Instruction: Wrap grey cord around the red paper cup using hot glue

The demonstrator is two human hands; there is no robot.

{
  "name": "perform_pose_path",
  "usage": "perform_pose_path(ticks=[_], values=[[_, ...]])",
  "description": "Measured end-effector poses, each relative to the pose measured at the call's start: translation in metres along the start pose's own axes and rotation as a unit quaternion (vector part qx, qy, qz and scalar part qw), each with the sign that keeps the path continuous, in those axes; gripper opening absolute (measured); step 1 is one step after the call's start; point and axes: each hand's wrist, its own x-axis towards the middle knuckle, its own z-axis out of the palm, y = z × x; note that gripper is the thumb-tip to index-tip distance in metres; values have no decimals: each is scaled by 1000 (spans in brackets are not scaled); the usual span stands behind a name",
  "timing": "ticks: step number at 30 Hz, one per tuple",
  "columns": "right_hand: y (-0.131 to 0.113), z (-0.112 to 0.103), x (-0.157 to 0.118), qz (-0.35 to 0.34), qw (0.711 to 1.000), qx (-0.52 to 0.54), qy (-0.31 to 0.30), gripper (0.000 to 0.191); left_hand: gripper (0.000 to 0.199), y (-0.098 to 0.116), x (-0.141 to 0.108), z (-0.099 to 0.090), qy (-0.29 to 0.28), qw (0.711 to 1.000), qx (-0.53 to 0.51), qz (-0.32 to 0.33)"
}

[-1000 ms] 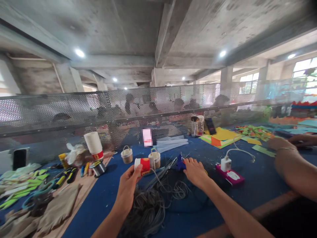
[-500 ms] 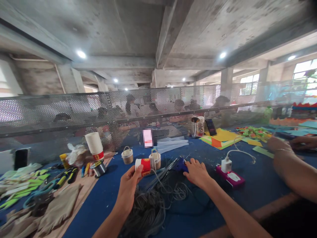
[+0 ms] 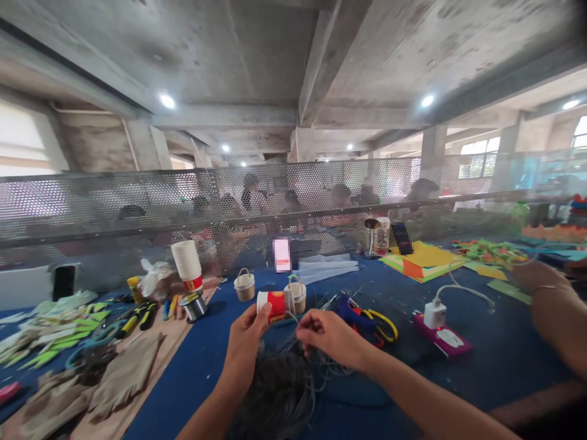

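The right hand (image 3: 337, 339) has just come away from the blue glue gun (image 3: 349, 310), where it rested a second ago, and is now in front of the body, close to the red-and-white paper cup (image 3: 276, 305). Its thumb and forefinger are pinched together on the grey cord (image 3: 288, 300) where it leaves the cup; the other fingers curl in beneath, partly hidden. The left hand (image 3: 245, 342) has hardly shifted: thumb and fingers grip the cup by its white end, holding it on its side above the blue tabletop (image 3: 169, 388). Grey cord covers the cup's other end, and the loose length leads down toward a dark grey tangle (image 3: 279, 391) below the hands. With the glue gun let go, both hands seem to be given over to the cup and its cord, one steadying and the other guiding the strand. The gun lies on the table, its body fully in sight, beside yellow-handled pliers (image 3: 389, 327). Just beyond the cup stand two small handled baskets (image 3: 244, 287), the right one partly hidden behind it. Off to the right, a co-worker's forearm (image 3: 557, 324) reaches over the same table, well apart from this work.
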Motion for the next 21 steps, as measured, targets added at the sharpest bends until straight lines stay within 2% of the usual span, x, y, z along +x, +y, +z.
perform_pose_path(ticks=[3,8,15,21], values=[[-9,-3,5,-49,994,-64,69,16,42,0,-1,-1,10,998,64,14],[-12,-8,11,-157,961,-156,164,13,41,2,-3,2,13,989,143,47],[-7,-10,13,-184,952,-154,190,9,42,4,-8,7,6,984,178,33],[-6,-11,14,-187,952,-131,204,7,41,3,-9,8,-12,984,172,46]])
